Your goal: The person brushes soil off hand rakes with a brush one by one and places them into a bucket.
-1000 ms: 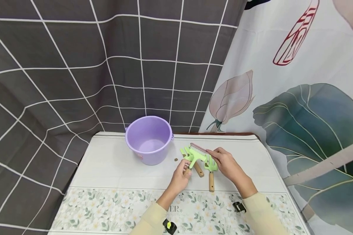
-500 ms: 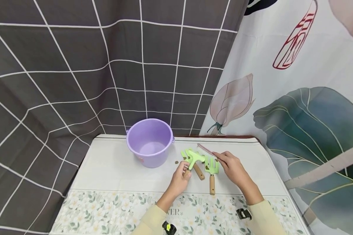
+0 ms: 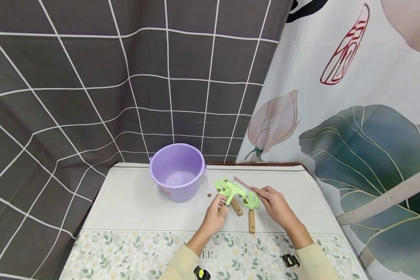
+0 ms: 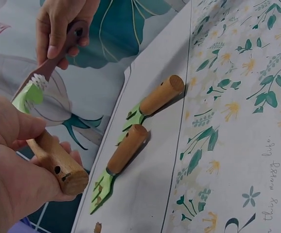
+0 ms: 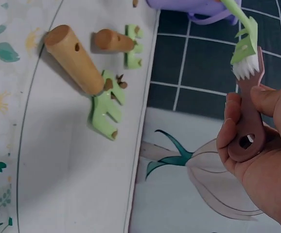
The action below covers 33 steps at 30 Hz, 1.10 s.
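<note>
My left hand (image 3: pixel 215 212) grips the wooden handle (image 4: pixel 58 162) of a small garden rake with a light green head (image 3: pixel 233 189), held above the table. My right hand (image 3: pixel 274 202) holds a pinkish-brown brush (image 5: pixel 250 116) by its handle, thumb laid along it. The brush's white bristles (image 5: pixel 247 67) meet the green rake head in the right wrist view. Below lie two green garden forks with wooden handles, a right one (image 3: pixel 251 202) and a left one (image 4: pixel 123 153) partly hidden behind the rake. Brown bits of dirt stick to their tines.
A purple bucket (image 3: pixel 177 171) stands at the back, left of the tools. A brown crumb (image 3: pixel 209 195) lies on the white tabletop near it. Floral cloth (image 3: pixel 126 252) covers the front; a dark gridded curtain (image 3: pixel 182 93) hangs behind.
The brush first moves right, off the rake head, then comes back down to it. My left hand keeps the rake nearly still. The head view tilts up slightly.
</note>
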Available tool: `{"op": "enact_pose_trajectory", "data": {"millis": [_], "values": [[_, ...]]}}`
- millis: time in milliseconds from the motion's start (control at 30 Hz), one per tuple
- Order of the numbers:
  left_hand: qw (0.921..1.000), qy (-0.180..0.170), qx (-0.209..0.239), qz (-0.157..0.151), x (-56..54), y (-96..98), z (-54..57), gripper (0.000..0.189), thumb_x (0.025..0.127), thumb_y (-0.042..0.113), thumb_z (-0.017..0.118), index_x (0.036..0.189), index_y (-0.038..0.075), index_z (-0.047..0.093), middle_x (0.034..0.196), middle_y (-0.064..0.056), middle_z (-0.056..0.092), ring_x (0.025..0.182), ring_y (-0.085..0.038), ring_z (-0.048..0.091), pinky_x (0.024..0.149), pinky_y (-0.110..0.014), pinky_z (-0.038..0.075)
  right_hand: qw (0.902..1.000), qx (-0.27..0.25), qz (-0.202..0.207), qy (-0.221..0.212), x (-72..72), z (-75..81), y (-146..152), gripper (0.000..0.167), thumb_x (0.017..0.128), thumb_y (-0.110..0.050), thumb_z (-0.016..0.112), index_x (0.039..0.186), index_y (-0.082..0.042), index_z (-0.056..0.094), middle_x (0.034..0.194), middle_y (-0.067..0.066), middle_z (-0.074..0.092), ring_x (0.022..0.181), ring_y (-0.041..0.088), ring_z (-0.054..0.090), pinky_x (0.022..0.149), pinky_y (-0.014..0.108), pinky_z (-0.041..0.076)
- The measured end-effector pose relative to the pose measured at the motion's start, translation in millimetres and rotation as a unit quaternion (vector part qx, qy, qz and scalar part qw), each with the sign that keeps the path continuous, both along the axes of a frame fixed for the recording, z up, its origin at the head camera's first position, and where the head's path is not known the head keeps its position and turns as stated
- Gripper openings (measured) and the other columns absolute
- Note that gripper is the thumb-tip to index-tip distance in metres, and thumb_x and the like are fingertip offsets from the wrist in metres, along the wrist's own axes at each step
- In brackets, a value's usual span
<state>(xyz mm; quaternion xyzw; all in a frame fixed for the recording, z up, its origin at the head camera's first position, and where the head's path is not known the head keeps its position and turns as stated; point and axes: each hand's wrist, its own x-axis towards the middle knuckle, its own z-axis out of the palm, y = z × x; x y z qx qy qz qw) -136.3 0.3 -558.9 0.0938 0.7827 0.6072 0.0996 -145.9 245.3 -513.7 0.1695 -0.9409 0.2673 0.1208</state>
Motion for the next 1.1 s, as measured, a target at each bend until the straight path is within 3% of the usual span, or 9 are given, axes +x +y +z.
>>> {"op": "enact_pose_trajectory", "data": {"millis": [333, 467, 600, 733, 933, 1100], "values": [[1.0, 0.004, -0.001, -0.005, 1.5, 0.8, 5.3, 0.029, 0.101, 0.005, 0.058, 0.128, 0.015, 0.054, 0.108, -0.007, 0.055, 0.087, -0.015, 0.052, 0.073, -0.022, 0.048, 0.9982, 0.019, -0.04, -0.039, -9.6, -15.7, 9.7, 0.035, 0.099, -0.002, 0.065, 0.133, -0.009, 0.071, 0.1, 0.008, 0.068, 0.086, 0.017, 0.065, 0.063, 0.03, 0.055], [0.9998, 0.018, 0.007, 0.003, 2.8, -1.9, 9.3, 0.029, 0.101, 0.005, 0.059, 0.128, 0.013, 0.054, 0.106, -0.007, 0.056, 0.084, -0.013, 0.051, 0.072, -0.022, 0.049, 0.9967, 0.035, -0.061, -0.041, -5.6, -20.4, 14.0, 0.036, 0.099, -0.004, 0.067, 0.135, -0.005, 0.068, 0.101, 0.01, 0.068, 0.085, 0.018, 0.064, 0.064, 0.031, 0.055], [0.9994, 0.034, 0.006, 0.008, 4.1, -5.4, 14.0, 0.029, 0.101, 0.005, 0.059, 0.128, 0.011, 0.054, 0.107, -0.007, 0.058, 0.088, -0.012, 0.054, 0.074, -0.022, 0.051, 0.9942, 0.039, -0.093, -0.034, 1.2, -24.0, 17.4, 0.035, 0.097, -0.008, 0.07, 0.131, 0.001, 0.067, 0.106, 0.013, 0.069, 0.091, 0.023, 0.067, 0.073, 0.039, 0.06], [0.9987, 0.049, -0.006, 0.01, 5.6, -10.9, 21.7, 0.03, 0.101, 0.006, 0.059, 0.13, 0.011, 0.054, 0.109, -0.006, 0.06, 0.094, -0.013, 0.055, 0.078, -0.022, 0.051, 0.9933, 0.031, -0.111, -0.006, 9.2, -27.9, 21.1, 0.029, 0.094, -0.007, 0.074, 0.122, 0.001, 0.071, 0.106, 0.014, 0.069, 0.093, 0.025, 0.068, 0.077, 0.044, 0.061], [0.9958, 0.083, -0.025, 0.028, 2.7, -22.1, 38.4, 0.03, 0.1, 0.004, 0.06, 0.13, 0.006, 0.056, 0.109, -0.008, 0.061, 0.096, -0.016, 0.055, 0.08, -0.023, 0.052, 0.9914, 0.022, -0.123, 0.04, 19.0, -32.3, 25.8, 0.026, 0.09, -0.003, 0.078, 0.115, -0.001, 0.074, 0.1, 0.011, 0.068, 0.084, 0.019, 0.064, 0.068, 0.038, 0.058], [0.9947, 0.097, -0.01, 0.032, -3.7, -35.6, 54.5, 0.031, 0.1, 0.003, 0.061, 0.131, 0.001, 0.056, 0.106, -0.012, 0.062, 0.088, -0.015, 0.057, 0.072, -0.022, 0.057, 0.9891, 0.011, -0.141, 0.043, 24.6, -34.2, 28.0, 0.027, 0.09, -0.004, 0.079, 0.116, -0.002, 0.074, 0.1, 0.01, 0.067, 0.083, 0.016, 0.061, 0.065, 0.035, 0.058]]}}
